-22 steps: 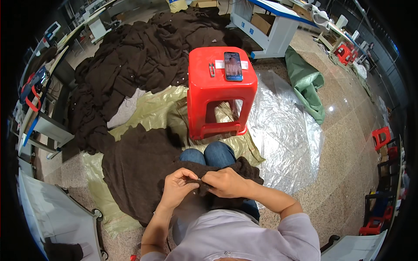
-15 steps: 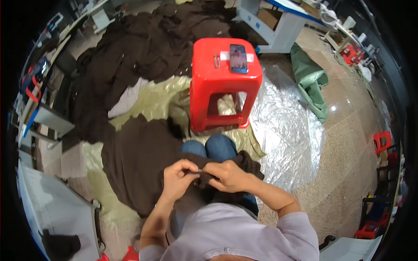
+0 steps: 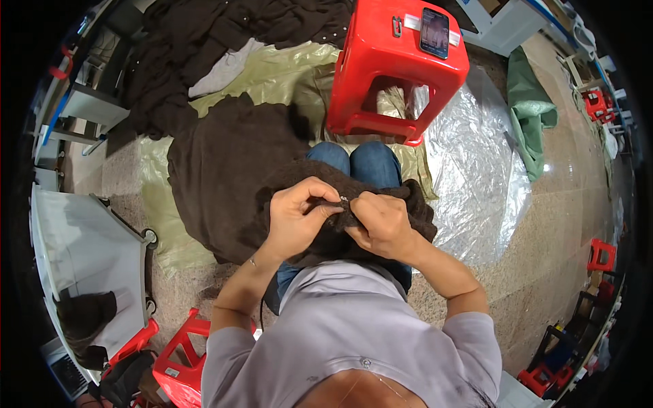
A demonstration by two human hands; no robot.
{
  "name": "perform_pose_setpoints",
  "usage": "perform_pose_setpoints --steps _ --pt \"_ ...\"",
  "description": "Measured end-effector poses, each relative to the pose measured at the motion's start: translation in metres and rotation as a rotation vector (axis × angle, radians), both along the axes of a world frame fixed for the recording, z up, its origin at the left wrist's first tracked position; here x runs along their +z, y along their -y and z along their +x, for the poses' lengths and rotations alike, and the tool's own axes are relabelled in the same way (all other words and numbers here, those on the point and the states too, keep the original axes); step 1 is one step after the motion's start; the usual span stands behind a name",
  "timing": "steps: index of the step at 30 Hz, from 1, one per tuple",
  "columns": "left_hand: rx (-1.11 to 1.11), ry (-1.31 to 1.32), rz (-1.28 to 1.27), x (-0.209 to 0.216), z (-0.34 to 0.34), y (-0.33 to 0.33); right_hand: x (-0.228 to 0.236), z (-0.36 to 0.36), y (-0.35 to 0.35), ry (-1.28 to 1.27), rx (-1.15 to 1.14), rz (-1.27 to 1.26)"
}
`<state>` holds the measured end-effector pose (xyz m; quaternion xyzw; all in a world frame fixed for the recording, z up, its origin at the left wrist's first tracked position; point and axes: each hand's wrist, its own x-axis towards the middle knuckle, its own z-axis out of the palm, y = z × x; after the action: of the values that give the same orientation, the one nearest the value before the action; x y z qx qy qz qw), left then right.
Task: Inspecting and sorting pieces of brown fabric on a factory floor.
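Dark brown fuzzy cloth [image 3: 224, 183] lies over my lap and spreads to the left. My left hand [image 3: 299, 214] pinches at the cloth with thumb and index finger; what exactly is between the fingertips is too small to make out. Right beside it, my right hand [image 3: 382, 223] is closed on a bunched part of the same brown cloth. A tiny silvery piece [image 3: 344, 198] shows in the narrow gap between the two hands. My knees [image 3: 354, 163] in blue jeans stick out beyond the cloth.
Ahead stands a red plastic stool [image 3: 374, 61] bearing a phone [image 3: 434, 32] and a small metal pin-like piece [image 3: 397, 27]. A heap of brown cloth [image 3: 224, 34] lies far left. Clear plastic sheeting [image 3: 476, 163] covers floor at right. A grey wheeled cart [image 3: 88, 231] stands left.
The view has tilted downward, so the stool, cloth and hands sit higher in the picture. My hands stay close together at the cloth, the right one now more fist-like.
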<state>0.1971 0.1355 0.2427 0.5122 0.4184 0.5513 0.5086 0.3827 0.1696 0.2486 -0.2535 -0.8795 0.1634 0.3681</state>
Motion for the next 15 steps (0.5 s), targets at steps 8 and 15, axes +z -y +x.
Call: perform_pose_setpoints --steps 8,15 --pt "0.185 -0.124 0.147 -0.010 0.013 0.022 -0.017 -0.009 0.016 -0.162 -0.067 -0.047" --pt "-0.023 0.093 -0.106 -0.016 -0.007 0.010 -0.005 -0.001 -0.001 0.041 -0.041 -0.066"
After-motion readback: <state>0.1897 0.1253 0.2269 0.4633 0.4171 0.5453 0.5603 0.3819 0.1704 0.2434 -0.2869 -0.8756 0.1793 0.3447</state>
